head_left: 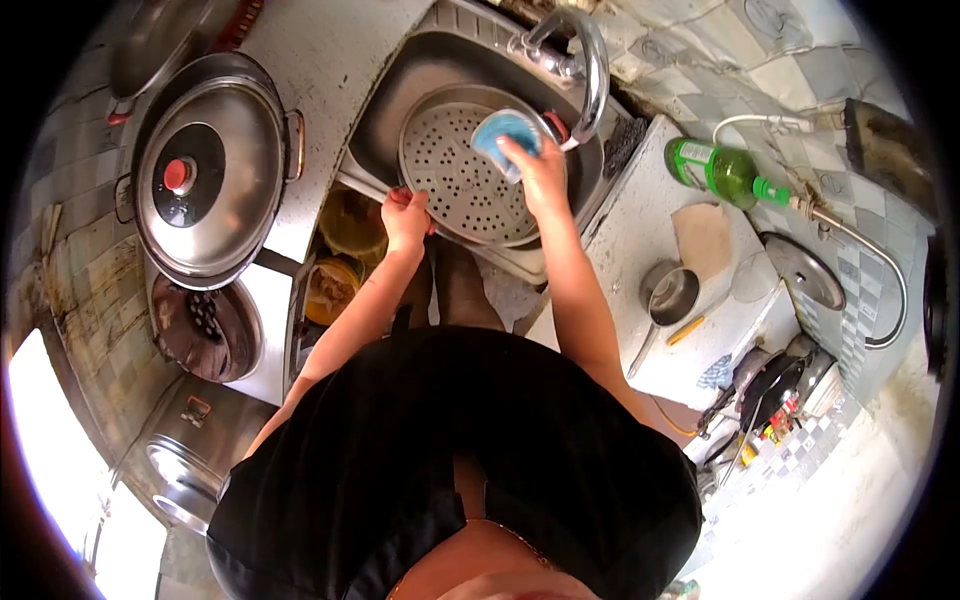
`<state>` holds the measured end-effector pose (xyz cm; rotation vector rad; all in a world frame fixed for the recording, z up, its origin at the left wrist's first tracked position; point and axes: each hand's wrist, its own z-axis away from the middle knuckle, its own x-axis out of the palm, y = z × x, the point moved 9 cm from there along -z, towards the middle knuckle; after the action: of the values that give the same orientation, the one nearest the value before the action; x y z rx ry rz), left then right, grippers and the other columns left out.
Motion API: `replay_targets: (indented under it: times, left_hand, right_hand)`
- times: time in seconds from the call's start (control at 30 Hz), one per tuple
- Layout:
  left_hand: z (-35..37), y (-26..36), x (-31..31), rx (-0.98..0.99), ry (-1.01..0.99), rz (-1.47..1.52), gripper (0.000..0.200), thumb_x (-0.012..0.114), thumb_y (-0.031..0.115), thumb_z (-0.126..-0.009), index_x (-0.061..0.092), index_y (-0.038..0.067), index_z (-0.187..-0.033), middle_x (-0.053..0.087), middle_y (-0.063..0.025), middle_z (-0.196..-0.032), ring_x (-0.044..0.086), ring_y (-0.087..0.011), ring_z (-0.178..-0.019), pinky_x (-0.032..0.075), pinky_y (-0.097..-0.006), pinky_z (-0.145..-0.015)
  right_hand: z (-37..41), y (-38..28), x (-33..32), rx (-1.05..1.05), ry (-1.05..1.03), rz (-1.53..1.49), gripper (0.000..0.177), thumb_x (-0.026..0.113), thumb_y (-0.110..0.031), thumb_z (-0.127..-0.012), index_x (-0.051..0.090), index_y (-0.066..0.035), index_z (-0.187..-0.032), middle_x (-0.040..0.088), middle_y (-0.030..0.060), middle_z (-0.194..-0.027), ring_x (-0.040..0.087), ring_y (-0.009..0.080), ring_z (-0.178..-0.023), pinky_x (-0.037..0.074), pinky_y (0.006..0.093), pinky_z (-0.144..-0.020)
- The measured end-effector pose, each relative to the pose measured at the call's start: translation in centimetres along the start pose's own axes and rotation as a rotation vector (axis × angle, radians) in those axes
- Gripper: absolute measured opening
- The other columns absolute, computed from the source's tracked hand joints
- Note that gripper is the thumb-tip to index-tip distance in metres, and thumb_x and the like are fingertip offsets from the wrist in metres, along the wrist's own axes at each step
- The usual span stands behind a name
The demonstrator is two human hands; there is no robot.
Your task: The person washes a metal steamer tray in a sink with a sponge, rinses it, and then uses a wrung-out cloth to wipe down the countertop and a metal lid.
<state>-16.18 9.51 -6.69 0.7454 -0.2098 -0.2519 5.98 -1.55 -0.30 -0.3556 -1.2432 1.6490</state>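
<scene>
A round metal steamer pan [430,160] with a perforated bottom lies tilted in the sink [385,95]. My left hand [405,215] is closed at the pan's near-left rim, around its handle, which the fingers mostly hide. Over the far right part of the pan, my right hand [540,178] grips a small clear plastic tub [505,140] with something blue inside. A red handle [555,125] shows at the pan's far right side, close to the tub. Above the sink's right corner curves the metal faucet [598,70].
On the left counter stands a large lidded pot [215,180]. The right counter holds a green bottle [710,170], a small saucepan [670,295], a yellow-handled tool [685,332] and a pot lid [805,270]. A dark scouring pad [627,140] sits beside the sink.
</scene>
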Motion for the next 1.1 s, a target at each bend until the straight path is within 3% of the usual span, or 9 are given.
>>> replay_targets:
  times: [0.2, 0.33, 0.43, 0.5, 0.77, 0.83, 0.9, 1.03, 1.1]
  left_hand:
    - [-0.2, -0.1, 0.1, 0.026, -0.015, 0.054, 0.021, 0.059, 0.001, -0.081, 0.040, 0.007, -0.078, 0.042, -0.0028, -0.058, 0.038, -0.0139, -0.036, 0.033, -0.0313, -0.033]
    - [-0.2, 0.1, 0.2, 0.039, -0.013, 0.050, 0.020, 0.059, 0.002, -0.081, 0.040, 0.007, -0.076, 0.043, -0.0032, -0.058, 0.039, -0.0143, -0.036, 0.035, -0.0317, -0.033]
    - [0.2, 0.4, 0.3, 0.041, -0.019, 0.063, 0.020, 0.060, 0.003, -0.082, 0.041, 0.006, -0.076, 0.043, -0.0028, -0.058, 0.040, -0.0141, -0.036, 0.035, -0.0309, -0.032]
    - [0.2, 0.4, 0.5, 0.039, -0.035, 0.065, 0.020, 0.058, 0.002, -0.084, 0.040, 0.008, -0.078, 0.041, -0.0026, -0.055, 0.037, -0.0140, -0.037, 0.031, -0.0307, -0.034]
    - [0.0, 0.3, 0.4, -0.004, -0.033, 0.014, 0.021, 0.059, 0.003, -0.083, 0.039, 0.009, -0.080, 0.040, -0.0033, -0.057, 0.034, -0.0146, -0.035, 0.033, -0.0322, -0.034]
    - [-0.6, -0.5, 0.0, 0.008, -0.028, 0.039, 0.022, 0.059, 0.003, -0.082, 0.039, 0.010, -0.080, 0.037, -0.0017, -0.053, 0.032, -0.0141, -0.035, 0.032, -0.0320, -0.034]
    - [-0.5, -0.6, 0.3, -0.026, -0.038, 0.092, 0.022, 0.059, 0.002, -0.083, 0.038, 0.011, -0.079, 0.034, -0.0005, -0.049, 0.030, -0.0137, -0.033, 0.030, -0.0328, -0.034]
    - [0.5, 0.8, 0.5, -0.019, -0.043, 0.062, 0.023, 0.059, 0.003, -0.083, 0.038, 0.011, -0.080, 0.035, -0.0004, -0.052, 0.031, -0.0136, -0.035, 0.031, -0.0329, -0.036]
    - [0.5, 0.4, 0.6, -0.038, -0.033, 0.052, 0.022, 0.058, 0.003, -0.084, 0.037, 0.009, -0.080, 0.038, -0.0017, -0.057, 0.032, -0.0123, -0.037, 0.032, -0.0315, -0.037]
  right_hand:
    - [-1.7, -11.9, 11.8, -0.801, 0.106, 0.972, 0.021, 0.065, -0.010, -0.080, 0.060, 0.003, -0.095, 0.059, 0.0214, -0.085, 0.059, 0.0405, -0.080, 0.047, 0.0447, -0.071]
    - [-2.8, -22.0, 17.6, -1.165, 0.457, 1.257, 0.024, 0.061, -0.005, -0.078, 0.065, -0.004, -0.102, 0.060, 0.0136, -0.093, 0.058, 0.0330, -0.088, 0.047, 0.0434, -0.073]
    - [-18.5, -15.5, 17.5, -0.537, 0.097, 1.751, 0.063, 0.055, -0.040, -0.088, 0.033, -0.017, -0.143, 0.020, 0.0174, -0.152, 0.014, 0.0390, -0.140, 0.017, 0.0558, -0.111]
    - [-16.2, -16.8, 20.1, -1.044, 0.278, 1.733, 0.048, 0.063, -0.027, -0.084, 0.053, -0.003, -0.124, 0.059, 0.0131, -0.114, 0.051, 0.0307, -0.111, 0.039, 0.0487, -0.095]
    - [-19.3, -16.9, 20.2, -0.589, 0.232, 1.679, 0.059, 0.066, -0.036, -0.081, 0.048, 0.002, -0.123, 0.054, 0.0158, -0.124, 0.048, 0.0340, -0.115, 0.034, 0.0529, -0.100]
    - [-18.4, -15.0, 21.2, -0.680, 0.228, 1.538, 0.058, 0.052, -0.026, -0.089, 0.033, -0.005, -0.140, 0.024, 0.0207, -0.149, 0.023, 0.0399, -0.136, 0.022, 0.0518, -0.110]
    - [-5.6, -20.1, 20.7, -1.280, 0.532, 1.377, 0.052, 0.068, -0.022, -0.079, 0.049, 0.003, -0.120, 0.055, 0.0172, -0.116, 0.049, 0.0356, -0.112, 0.039, 0.0498, -0.097]
    - [0.6, -10.6, 15.3, -1.108, -0.103, 1.268, 0.029, 0.057, -0.009, -0.085, 0.055, 0.004, -0.110, 0.057, 0.0174, -0.110, 0.056, 0.0292, -0.098, 0.048, 0.0402, -0.082]
    - [-1.0, -1.2, -1.2, 0.058, -0.008, 0.627, 0.024, 0.058, -0.010, -0.085, 0.056, 0.004, -0.105, 0.057, 0.0182, -0.108, 0.057, 0.0287, -0.098, 0.049, 0.0393, -0.077]
